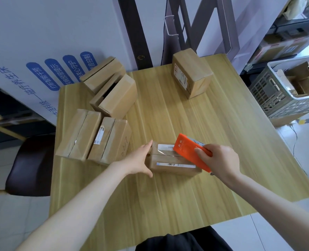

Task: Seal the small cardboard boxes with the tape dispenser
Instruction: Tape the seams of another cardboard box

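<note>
Straight-fingered, my left grip braces the small box near the bench's front edge; my right grip clamps the tape dispenser over its right end, seam running left-right

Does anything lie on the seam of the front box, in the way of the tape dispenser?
Nothing visible does. The right hand holds the tape dispenser on top of the box; the left hand touches only its left end.

Bare table lies open mid-way; stacked boxes crowd the left, one box stands far right.
</note>
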The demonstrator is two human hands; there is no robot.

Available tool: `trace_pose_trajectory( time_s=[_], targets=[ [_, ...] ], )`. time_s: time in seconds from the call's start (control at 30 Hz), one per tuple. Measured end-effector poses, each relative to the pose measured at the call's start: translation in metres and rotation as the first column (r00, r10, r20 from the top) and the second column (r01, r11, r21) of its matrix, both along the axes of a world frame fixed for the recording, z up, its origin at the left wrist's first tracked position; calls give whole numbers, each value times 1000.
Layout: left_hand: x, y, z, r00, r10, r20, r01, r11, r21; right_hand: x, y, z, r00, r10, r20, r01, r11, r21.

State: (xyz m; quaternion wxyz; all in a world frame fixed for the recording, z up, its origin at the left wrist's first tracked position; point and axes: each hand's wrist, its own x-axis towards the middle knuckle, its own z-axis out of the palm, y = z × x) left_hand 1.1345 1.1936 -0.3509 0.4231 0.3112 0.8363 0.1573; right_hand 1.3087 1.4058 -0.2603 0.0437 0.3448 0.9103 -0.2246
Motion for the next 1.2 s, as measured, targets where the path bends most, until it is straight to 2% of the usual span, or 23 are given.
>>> trace_pose_trajectory(
  time_s=[0.03,0.2,0.33,0.4,0.6,0.67,0.8,0.87,0.97,1.03,1.07,1.13,1.2],
  targets=[
    [2,2,0,999,-28,-35,27,999,-33,1,0,-2,1000,-13,-8,13,1000,-5],
    [11,21,-3,990,46,-136,-44,999,13,2,7,-7,999,-39,-33,40,999,7],
    [28,21,-7,926,310,-217,-296,951,93,0,12,-10,996,-73,-46,74,997,26],
    [37,19,-9,884,378,-275,-365,926,99,-2,11,-11,996,-75,-43,77,997,25],
    [42,22,-4,882,260,-394,-306,950,-59,-2,8,-7,998,-58,-24,58,998,24],
    [40,24,0,898,241,-368,-297,949,-103,-2,8,-6,998,-55,-16,55,998,21],
    [36,24,6,925,306,-224,-335,936,-110,-2,6,-5,999,-53,-7,53,998,14],
    [35,23,8,936,157,-316,-213,966,-149,-1,7,-4,999,-48,-6,48,999,14],
    [34,20,11,867,-66,-494,-17,987,-163,0,8,-2,999,-32,6,32,999,14],
    [30,20,11,817,-191,-544,108,977,-182,0,7,-2,1000,-23,14,23,1000,18],
    [29,20,11,806,-210,-554,118,973,-197,-1,7,-3,1000,-18,17,17,1000,20],
    [30,23,11,841,-110,-530,3,980,-199,-2,7,-3,1000,-11,20,10,1000,20],
    [36,25,9,888,126,-441,-225,958,-180,-1,8,-3,1000,-11,16,11,1000,16]
  ],
)
